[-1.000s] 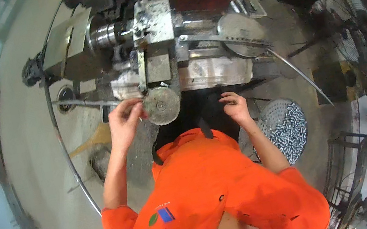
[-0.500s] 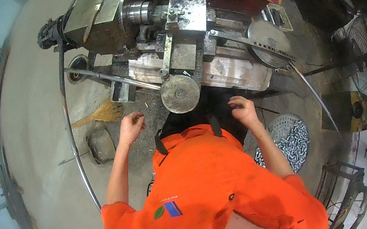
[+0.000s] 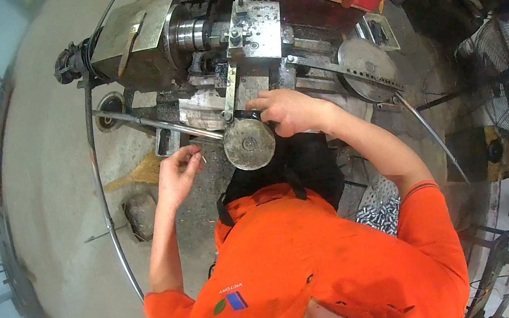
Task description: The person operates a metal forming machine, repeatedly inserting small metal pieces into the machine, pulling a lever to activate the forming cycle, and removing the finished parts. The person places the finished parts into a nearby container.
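The right hand (image 3: 287,112) rests on the lathe's round handwheel (image 3: 250,144), a dull, pitted steel disc; its fingers curl over the rim at about 1 o'clock, pressed together around the crank. The left hand (image 3: 176,173) hovers at the wheel's 9 o'clock, close but apart, its fingers pinching a small pale sliver (image 3: 202,159) whose long axis runs roughly 12 to 6. A slim steel bar (image 3: 153,124) slants above it. Grey, oily castings of the lathe carriage (image 3: 255,26) lie at 12 o'clock.
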{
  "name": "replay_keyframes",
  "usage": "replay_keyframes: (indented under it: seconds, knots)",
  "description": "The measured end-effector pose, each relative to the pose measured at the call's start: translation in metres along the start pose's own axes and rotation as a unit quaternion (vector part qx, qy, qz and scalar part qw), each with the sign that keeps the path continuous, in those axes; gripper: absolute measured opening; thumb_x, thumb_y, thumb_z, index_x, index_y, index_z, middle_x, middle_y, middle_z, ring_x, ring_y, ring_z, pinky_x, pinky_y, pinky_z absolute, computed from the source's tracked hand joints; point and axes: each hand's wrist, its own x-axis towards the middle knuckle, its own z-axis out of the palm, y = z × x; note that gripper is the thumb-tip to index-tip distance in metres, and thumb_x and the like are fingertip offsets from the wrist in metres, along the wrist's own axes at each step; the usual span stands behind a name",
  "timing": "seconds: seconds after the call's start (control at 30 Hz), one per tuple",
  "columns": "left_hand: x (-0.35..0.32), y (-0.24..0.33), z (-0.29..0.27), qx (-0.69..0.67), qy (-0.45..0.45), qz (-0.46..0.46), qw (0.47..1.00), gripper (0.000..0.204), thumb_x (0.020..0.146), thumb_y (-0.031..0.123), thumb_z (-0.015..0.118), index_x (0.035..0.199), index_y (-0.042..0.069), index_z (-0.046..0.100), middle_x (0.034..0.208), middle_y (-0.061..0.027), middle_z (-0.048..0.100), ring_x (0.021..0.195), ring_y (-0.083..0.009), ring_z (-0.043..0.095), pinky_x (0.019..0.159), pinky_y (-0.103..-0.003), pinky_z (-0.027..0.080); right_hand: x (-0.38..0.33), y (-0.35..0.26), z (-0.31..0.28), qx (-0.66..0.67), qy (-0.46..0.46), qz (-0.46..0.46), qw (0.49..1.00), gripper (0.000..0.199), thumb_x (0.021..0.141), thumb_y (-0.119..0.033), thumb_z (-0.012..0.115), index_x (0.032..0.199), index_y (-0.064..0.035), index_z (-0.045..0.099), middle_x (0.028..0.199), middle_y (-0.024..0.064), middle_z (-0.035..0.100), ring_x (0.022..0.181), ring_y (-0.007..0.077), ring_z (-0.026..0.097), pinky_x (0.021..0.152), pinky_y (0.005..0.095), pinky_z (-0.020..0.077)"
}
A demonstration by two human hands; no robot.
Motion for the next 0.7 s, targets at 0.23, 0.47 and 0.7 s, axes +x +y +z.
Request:
replay_keyframes:
  seconds: [0.23, 0.47, 0.7]
  knots:
    - [0.008, -0.011, -0.005, 0.001, 0.012, -0.013, 1.000, 0.021, 0.087, 0.014, 0.057, 0.102, -0.001, 0.060, 0.076, -0.0057, 0.063, 0.071, -0.0104, 0.060, 0.066, -0.025, 0.047, -0.009, -0.003, -0.003, -0.015, 0.001, -0.030, 0.999, 0.022, 0.052, -0.009, 0.060, 0.069, 0.0036, 0.063, 0.115, 0.0108, 0.054, 0.092, 0.0278, 0.052, 0.073, 0.0379, 0.0488]
    - [0.014, 0.008, -0.003, 0.038, -0.007, 0.026, 0.999, 0.023, 0.086, 0.013, 0.057, 0.102, -0.003, 0.059, 0.074, -0.0075, 0.064, 0.069, -0.0122, 0.062, 0.064, -0.027, 0.049, -0.003, 0.005, -0.006, -0.007, -0.063, -0.030, 0.998, 0.020, 0.052, -0.010, 0.061, 0.066, 0.0041, 0.063, 0.116, 0.0107, 0.054, 0.094, 0.0282, 0.052, 0.071, 0.0370, 0.0488]
    - [0.011, 0.000, -0.008, 0.031, 0.003, -0.021, 0.999, 0.023, 0.086, 0.013, 0.058, 0.103, -0.003, 0.059, 0.074, -0.0090, 0.064, 0.070, -0.0123, 0.062, 0.066, -0.028, 0.049, -0.022, -0.002, 0.002, 0.007, -0.011, -0.016, 1.000, 0.028, 0.053, -0.009, 0.062, 0.078, 0.0050, 0.063, 0.117, 0.0161, 0.048, 0.099, 0.0294, 0.052, 0.076, 0.0386, 0.0489]
